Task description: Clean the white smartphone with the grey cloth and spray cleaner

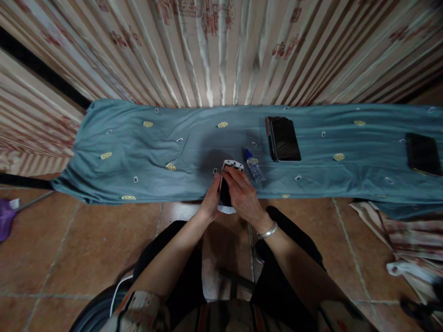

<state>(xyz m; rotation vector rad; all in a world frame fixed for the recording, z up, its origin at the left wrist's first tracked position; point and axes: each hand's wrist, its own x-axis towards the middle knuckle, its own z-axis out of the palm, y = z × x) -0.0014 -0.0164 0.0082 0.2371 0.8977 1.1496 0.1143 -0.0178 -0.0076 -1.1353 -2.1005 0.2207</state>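
A phone [224, 193] with a dark screen, its ends set in white curved pieces, is held over the front edge of the cloth-covered bench. My left hand [210, 200] is closed along its left side, thumb pointing up the edge. Across its upper right part lies my right hand [245, 193], fingers bent together and tips near the top left of the screen. These fingers hide part of the screen and anything under them. Just right of the phone's top lies a small clear bottle [254, 169] with a blue cap, on its side.
A stack of dark flat devices [285, 139] lies farther back on the right of the blue-green cloth [194, 133]. Another dark tablet-like device [422, 153] is at the far right. A pleated curtain [221, 55] hangs directly behind the bench.
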